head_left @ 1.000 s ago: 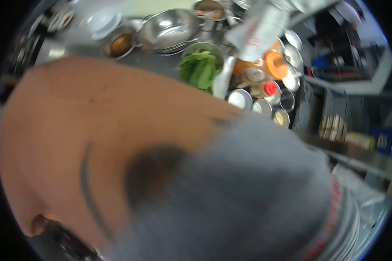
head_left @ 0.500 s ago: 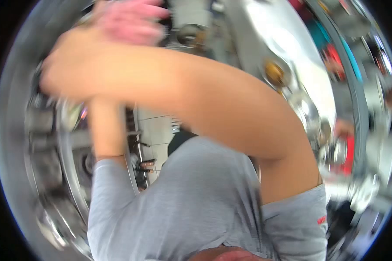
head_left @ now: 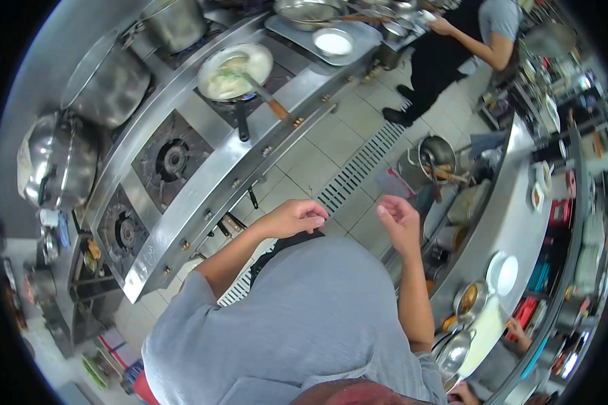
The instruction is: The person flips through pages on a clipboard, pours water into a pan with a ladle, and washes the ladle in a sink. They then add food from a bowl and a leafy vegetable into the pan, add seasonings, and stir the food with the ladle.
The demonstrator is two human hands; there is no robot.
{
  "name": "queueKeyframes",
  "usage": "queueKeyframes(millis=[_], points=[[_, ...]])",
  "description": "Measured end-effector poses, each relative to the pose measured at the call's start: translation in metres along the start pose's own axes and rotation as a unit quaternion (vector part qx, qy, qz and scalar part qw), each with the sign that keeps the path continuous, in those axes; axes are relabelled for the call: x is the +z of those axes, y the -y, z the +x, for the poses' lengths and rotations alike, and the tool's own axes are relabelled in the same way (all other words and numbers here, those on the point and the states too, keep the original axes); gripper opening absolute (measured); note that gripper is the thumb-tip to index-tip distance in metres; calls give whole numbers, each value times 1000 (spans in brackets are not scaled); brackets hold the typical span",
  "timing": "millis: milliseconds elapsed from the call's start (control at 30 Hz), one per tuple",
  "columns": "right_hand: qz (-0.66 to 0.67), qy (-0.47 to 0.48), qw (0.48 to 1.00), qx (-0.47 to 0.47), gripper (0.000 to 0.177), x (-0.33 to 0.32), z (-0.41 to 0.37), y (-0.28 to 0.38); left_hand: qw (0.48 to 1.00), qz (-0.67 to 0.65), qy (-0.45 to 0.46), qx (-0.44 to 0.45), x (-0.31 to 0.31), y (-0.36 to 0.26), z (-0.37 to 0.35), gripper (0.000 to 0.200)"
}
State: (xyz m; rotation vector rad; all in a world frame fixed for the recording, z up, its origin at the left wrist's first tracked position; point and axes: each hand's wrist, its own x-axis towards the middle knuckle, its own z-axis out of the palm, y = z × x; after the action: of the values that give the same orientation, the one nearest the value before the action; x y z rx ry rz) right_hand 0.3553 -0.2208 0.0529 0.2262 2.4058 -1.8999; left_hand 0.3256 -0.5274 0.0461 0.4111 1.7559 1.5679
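Note:
I see my own body from above, in a grey shirt (head_left: 311, 317). Both forearms are raised in front of my chest over the tiled floor. My left hand (head_left: 296, 217) has loosely curled fingers and holds nothing. My right hand (head_left: 398, 219) is a hand's width to its right, fingers slightly bent and apart, also empty. Neither hand touches anything. The steel stove range (head_left: 203, 196) is nearest the left hand; the steel counter (head_left: 513, 216) is nearest the right.
A pan with pale contents (head_left: 233, 71) sits on a burner, with large pots (head_left: 57, 169) to the left. A floor drain grate (head_left: 358, 169) runs ahead. Another person in a black apron (head_left: 452, 47) works at top right. Plates (head_left: 505, 273) and a bowl (head_left: 467, 298) stand on the counter.
The view has swung from a blurred close-up of my raised arm to a clear look down at the kitchen. My arms have come down in front of my chest.

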Motion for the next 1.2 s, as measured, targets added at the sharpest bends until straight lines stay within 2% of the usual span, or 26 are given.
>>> queueKeyframes(millis=[167,267,367,467,533,667,733,800,900,1000,1067,1133,1200], points=[[89,184,978,45,47,70,89,48,995,4,-97,20,-37,-5,-20,34],[128,244,957,94,53,109,139,67,987,17,-154,30,-45,4,-30,34],[176,302,920,176,56,150,193,77,974,-15,-225,10,-44,16,-40,33],[238,389,856,244,53,189,247,77,953,-92,-283,-50,-41,30,-52,33],[288,410,818,283,48,215,272,77,923,-54,-371,-86,-37,43,-61,33],[286,469,765,336,37,251,313,66,815,108,-525,-218,-15,155,-93,33],[263,450,792,319,29,258,316,67,764,120,-530,-349,11,203,-115,36],[232,434,820,292,26,252,314,70,730,-140,-548,-384,43,224,-126,38],[208,441,827,281,23,230,325,78,651,-325,-532,-433,94,273,-132,40],[172,453,834,264,25,208,335,95,618,-419,-506,-432,139,315,-131,41],[139,460,841,247,26,196,338,101,680,-343,-453,-462,160,330,-130,39],[97,455,859,216,25,188,337,109,684,-342,-464,-446,169,346,-128,39],[40,450,878,159,30,184,339,110,611,-428,-485,-456,165,341,-123,41]])
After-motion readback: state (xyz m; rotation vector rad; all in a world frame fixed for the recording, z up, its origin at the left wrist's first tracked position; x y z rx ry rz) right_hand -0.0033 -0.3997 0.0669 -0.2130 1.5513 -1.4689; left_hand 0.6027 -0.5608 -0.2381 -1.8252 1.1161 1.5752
